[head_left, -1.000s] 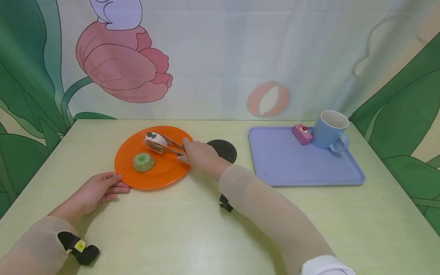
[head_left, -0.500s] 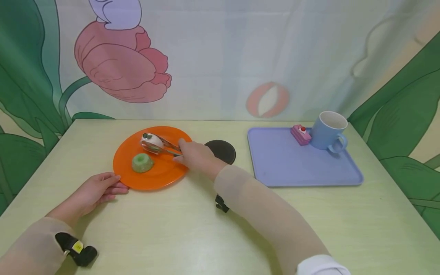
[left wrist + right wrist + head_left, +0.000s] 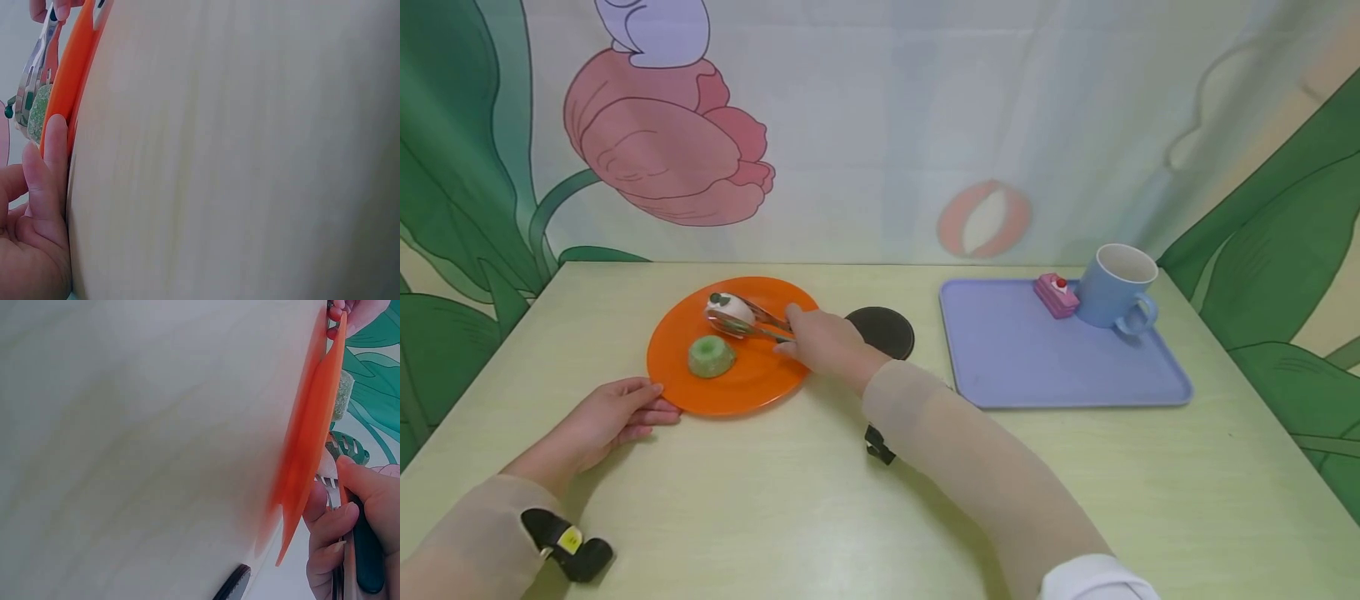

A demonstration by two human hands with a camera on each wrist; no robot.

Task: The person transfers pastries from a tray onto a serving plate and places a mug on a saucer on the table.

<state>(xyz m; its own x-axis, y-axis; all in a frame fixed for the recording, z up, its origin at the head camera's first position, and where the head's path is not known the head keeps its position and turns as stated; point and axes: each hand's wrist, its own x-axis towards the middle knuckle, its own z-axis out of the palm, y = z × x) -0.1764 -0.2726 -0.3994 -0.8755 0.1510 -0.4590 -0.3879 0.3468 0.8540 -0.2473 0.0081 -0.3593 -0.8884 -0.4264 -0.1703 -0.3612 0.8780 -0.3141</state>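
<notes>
In the head view, an orange plate (image 3: 760, 379) lies on the left of the table. My left hand (image 3: 606, 421) pinches its near-left rim, thumb above and fingers below. From the right, my right hand (image 3: 831, 343) grips metal tongs (image 3: 766, 333) with dark handle grips, seen in the right wrist view. The tongs' slotted ends lie on either side of a small white cake (image 3: 733, 310) with a green topping, at the back of the plate. Nearer me on the plate sits a green ring-shaped cake (image 3: 711, 357), apart from the tongs.
A black round disc (image 3: 887, 329) lies behind my right wrist. To the right is a lavender tray (image 3: 1052, 371) bearing a pink cake slice (image 3: 1056, 297) with a cherry and a blue mug (image 3: 1112, 292). A printed curtain (image 3: 850, 125) hangs behind the table.
My right hand and the tongs have shifted slightly left, along with the white cake, then stayed nearly still. The left hand keeps its place at the plate rim.
</notes>
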